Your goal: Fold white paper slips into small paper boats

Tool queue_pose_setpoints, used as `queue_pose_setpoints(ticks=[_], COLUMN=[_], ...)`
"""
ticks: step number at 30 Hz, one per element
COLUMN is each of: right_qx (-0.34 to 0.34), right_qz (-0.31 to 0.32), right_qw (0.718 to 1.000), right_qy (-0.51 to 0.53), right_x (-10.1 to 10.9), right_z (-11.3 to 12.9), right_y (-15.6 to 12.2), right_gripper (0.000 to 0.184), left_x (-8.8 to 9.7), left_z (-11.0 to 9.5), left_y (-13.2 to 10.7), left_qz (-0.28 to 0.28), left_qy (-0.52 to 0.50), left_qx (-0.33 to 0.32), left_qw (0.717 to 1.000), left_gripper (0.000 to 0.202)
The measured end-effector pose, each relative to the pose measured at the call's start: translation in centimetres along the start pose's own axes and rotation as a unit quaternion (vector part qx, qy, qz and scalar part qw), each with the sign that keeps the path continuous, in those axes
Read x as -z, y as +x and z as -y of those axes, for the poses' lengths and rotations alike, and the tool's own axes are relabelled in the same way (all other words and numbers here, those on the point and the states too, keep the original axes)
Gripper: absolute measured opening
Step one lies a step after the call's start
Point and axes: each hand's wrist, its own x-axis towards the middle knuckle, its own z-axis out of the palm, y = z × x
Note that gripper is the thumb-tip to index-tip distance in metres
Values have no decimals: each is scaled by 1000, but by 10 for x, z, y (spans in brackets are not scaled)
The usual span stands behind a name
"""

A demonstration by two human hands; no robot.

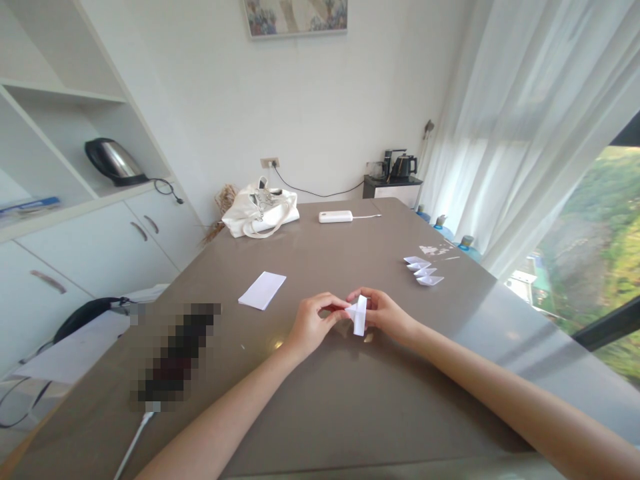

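A small piece of folded white paper [359, 316] is held between both hands above the brown table [320, 407]. My left hand [316, 323] pinches its pointed left part between thumb and fingertips. From the other side, my right hand [384, 312] grips the paper near its upright strip-like flap. A stack of white paper sheets [263, 291] lies beyond my left hand. Several small folded paper boats [424, 272] stand in a row to the right, past my right hand.
White paper scraps [435, 250] lie behind the boats. At the far edge are a white handbag [263, 212] and a white power bank [335, 217] with a short cable. A blurred-out dark device [177, 357] with a cable [133, 445] lies at the left.
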Motion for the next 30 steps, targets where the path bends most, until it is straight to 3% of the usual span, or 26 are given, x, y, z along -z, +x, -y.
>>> queue_pose_setpoints(ticks=[8,13,17,20,25,27,30], right_qx=[40,128,161,174,185,169,145], right_qz=[-64,-104,-70,-53,-86,-81,-56], right_qw=[997,970,952,944,935,940,953], right_qy=[-32,-176,-249,-274,-291,-287,-259], right_x=[4,9,8,6,7,8,8], right_z=[-8,-2,4,4,1,0,-3], right_y=[6,4,0,-1,1,3,3], right_gripper=[38,27,29,27,31,33,34], left_x=[-1,1,1,-1,-5,-6,-6], left_z=[-2,7,11,8,6,7,8], left_y=[0,4,6,6,4,4,3], left_qz=[-33,-56,-71,-64,-10,4,-8], left_qy=[-22,-68,-111,-156,-200,-178,-124], left_qx=[27,117,161,191,232,229,166], left_qw=[999,989,978,967,952,957,978], left_gripper=[18,27,29,30,27,27,30])
